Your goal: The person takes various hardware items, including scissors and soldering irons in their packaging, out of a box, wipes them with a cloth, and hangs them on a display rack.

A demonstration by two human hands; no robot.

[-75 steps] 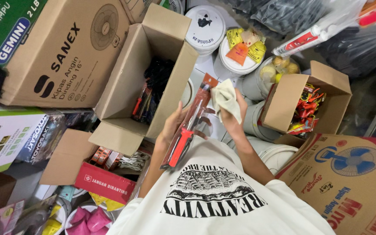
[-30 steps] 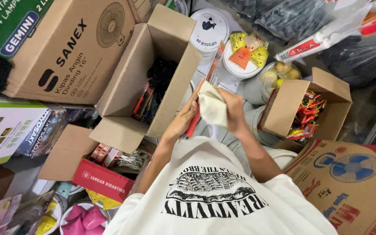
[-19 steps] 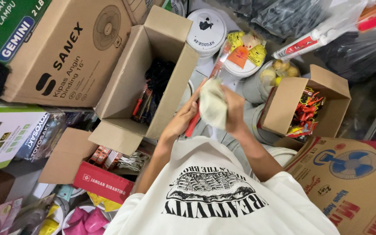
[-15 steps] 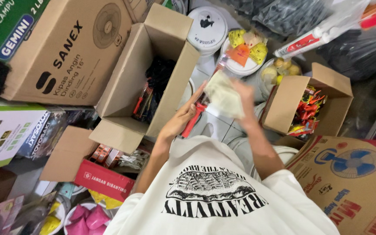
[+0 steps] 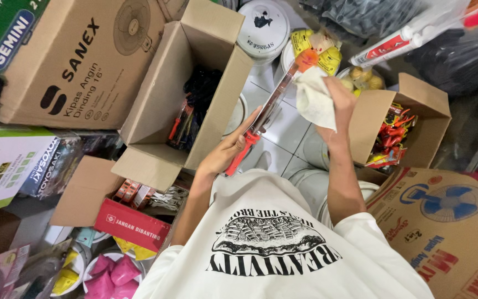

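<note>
caulking gun (image 5: 272, 105) clenched at its handle in left hand (image 5: 230, 152), angled up so right hand (image 5: 338, 99), pinching white cloth (image 5: 313, 99), can wipe its tip.

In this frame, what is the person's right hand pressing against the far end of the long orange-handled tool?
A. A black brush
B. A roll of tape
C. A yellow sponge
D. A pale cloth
D: the right hand bunches a pale cloth against the tool's tip, while the left hand grips its orange handle.
</note>
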